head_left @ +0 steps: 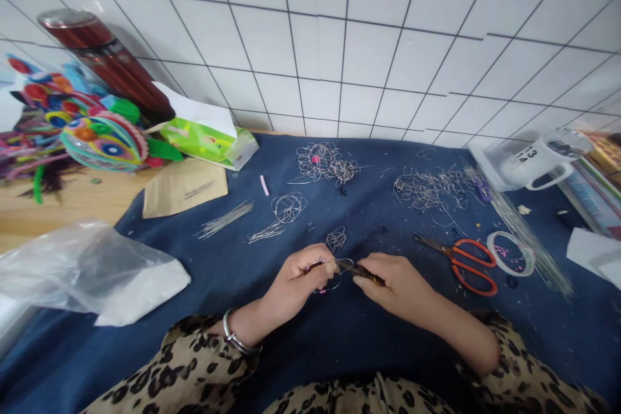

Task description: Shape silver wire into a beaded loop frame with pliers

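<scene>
My left hand (306,273) is closed around a bent loop of thin silver wire (345,261) that carries a few small pink beads. Wrapped in my right hand (395,284) is a pair of dark-handled pliers (367,273), its jaws pointing left and meeting the wire beside my left fingertips. Whether the jaws are clamped on the wire is too small to tell. Just beyond my hands lies a small coil of wire (336,239). Orange-handled scissors (468,264) rest to the right of my right hand, blades pointing left.
Wire tangles (323,162) and another wire heap (429,189) lie farther back on the blue cloth (349,343). At right are a round dish of pink beads (532,264), long straight wires (538,242) and a white mug (538,158). A plastic bag (97,265) lies left.
</scene>
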`<state>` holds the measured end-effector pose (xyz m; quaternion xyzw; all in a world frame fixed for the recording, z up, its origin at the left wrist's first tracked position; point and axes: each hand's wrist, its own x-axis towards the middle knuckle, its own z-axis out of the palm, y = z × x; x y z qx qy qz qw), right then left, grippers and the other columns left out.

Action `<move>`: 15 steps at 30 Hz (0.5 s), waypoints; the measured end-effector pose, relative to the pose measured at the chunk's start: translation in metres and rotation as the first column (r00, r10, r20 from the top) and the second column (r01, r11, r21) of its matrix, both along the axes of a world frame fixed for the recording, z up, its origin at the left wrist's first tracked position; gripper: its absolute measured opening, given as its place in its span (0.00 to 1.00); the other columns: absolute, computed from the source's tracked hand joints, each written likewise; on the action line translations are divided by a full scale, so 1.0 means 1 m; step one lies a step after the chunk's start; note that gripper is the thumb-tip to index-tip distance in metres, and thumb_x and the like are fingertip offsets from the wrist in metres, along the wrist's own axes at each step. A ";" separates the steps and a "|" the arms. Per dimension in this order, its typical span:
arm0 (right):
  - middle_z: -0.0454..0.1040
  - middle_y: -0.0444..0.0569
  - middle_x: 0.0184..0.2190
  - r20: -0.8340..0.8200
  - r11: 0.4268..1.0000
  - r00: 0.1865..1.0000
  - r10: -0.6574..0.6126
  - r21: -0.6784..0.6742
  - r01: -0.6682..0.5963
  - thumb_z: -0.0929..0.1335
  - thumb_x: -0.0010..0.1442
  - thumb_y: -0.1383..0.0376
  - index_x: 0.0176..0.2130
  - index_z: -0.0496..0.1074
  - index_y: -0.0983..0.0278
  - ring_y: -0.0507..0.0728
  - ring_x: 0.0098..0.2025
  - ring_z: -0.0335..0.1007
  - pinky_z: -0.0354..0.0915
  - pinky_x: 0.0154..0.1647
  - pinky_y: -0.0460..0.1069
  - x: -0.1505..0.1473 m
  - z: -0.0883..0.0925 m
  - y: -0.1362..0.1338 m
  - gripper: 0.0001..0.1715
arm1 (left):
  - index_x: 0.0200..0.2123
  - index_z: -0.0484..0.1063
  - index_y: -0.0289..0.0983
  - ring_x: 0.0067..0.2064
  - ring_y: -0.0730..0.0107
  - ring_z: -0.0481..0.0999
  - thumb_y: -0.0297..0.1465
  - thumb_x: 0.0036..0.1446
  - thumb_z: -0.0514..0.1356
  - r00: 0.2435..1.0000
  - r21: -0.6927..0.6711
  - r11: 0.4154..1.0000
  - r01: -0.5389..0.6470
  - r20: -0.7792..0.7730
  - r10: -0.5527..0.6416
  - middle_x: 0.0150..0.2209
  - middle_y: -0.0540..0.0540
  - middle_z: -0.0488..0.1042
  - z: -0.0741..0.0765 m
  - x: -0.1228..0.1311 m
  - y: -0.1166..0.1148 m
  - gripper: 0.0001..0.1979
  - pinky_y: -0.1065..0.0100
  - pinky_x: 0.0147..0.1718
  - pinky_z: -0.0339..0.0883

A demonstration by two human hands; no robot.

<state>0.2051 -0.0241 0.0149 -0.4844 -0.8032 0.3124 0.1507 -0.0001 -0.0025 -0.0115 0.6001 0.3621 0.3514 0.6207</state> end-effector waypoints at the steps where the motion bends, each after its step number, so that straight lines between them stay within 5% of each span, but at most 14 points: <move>1: 0.64 0.41 0.24 0.006 1.000 1.000 -0.003 0.010 0.003 0.62 0.59 0.65 0.27 0.64 0.64 0.48 0.27 0.59 0.53 0.28 0.43 -0.001 0.001 -0.001 0.09 | 0.24 0.66 0.33 0.24 0.77 0.62 0.31 0.59 0.54 1.000 0.007 1.000 -0.011 -0.007 0.011 0.24 0.51 0.63 0.001 0.000 0.000 0.12 0.72 0.25 0.56; 15: 0.67 0.47 0.29 0.217 0.964 0.959 -0.184 0.232 0.133 0.60 0.60 0.62 0.36 0.68 0.63 0.53 0.33 0.63 0.57 0.36 0.47 -0.012 -0.001 -0.014 0.11 | 0.23 0.66 0.34 0.28 0.74 0.63 0.28 0.60 0.51 0.974 0.201 0.969 -0.144 -0.147 0.175 0.25 0.49 0.63 0.008 0.002 -0.003 0.13 0.70 0.30 0.58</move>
